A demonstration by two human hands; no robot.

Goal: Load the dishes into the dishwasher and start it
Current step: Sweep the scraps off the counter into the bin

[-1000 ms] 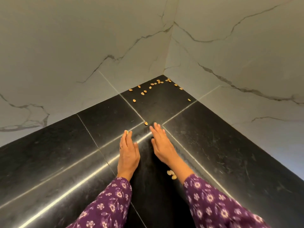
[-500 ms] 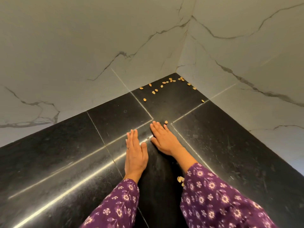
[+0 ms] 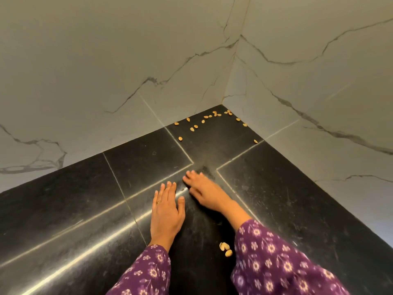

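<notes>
In the head view, the left hand (image 3: 167, 211) lay flat on the black counter (image 3: 63, 209), fingers straight and together, the blurred right hand (image 3: 205, 189) just beside it also flat and gripping nothing, nut shells (image 3: 192, 129) scattered toward the corner; where the dishes stood could not be told.

This looks like a home kitchen: a black polished stone table (image 3: 63, 209) runs into a corner of white, grey-veined marble wall tiles (image 3: 95, 60), and nut shells (image 3: 192, 129) lie scattered on it near that corner.
</notes>
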